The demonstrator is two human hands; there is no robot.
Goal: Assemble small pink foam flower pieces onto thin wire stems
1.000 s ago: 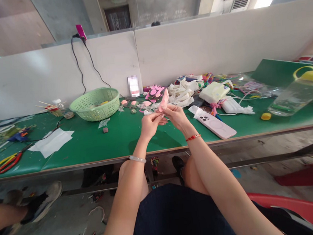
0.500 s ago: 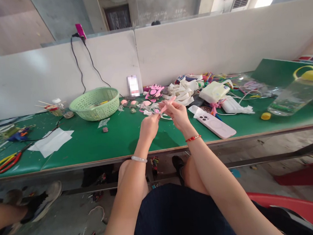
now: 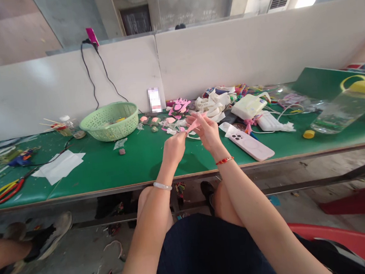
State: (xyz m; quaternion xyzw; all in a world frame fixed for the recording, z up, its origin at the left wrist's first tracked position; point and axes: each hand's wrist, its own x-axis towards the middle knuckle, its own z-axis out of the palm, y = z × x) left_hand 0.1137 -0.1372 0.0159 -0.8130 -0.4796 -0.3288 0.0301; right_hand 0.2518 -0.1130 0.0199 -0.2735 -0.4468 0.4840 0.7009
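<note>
Pink strip (image 3: 193, 125) spans the space over the green counter (image 3: 133, 165) — from my remote seat I see the left hand (image 3: 175, 149) with its fingers closed on the near end. Fingers of the right hand (image 3: 209, 133) extend along it; whether they grip, I cannot tell. A pale phone (image 3: 252, 146) lies to the right.

Pink strip (image 3: 193, 125), matt; bench (image 3: 133, 165), smooth, slightly glossy; basket (image 3: 114, 132), perforated plastic; bottle (image 3: 335, 115), clear glossy plastic; loose sheets (image 3: 59, 166), matt white paper.
</note>
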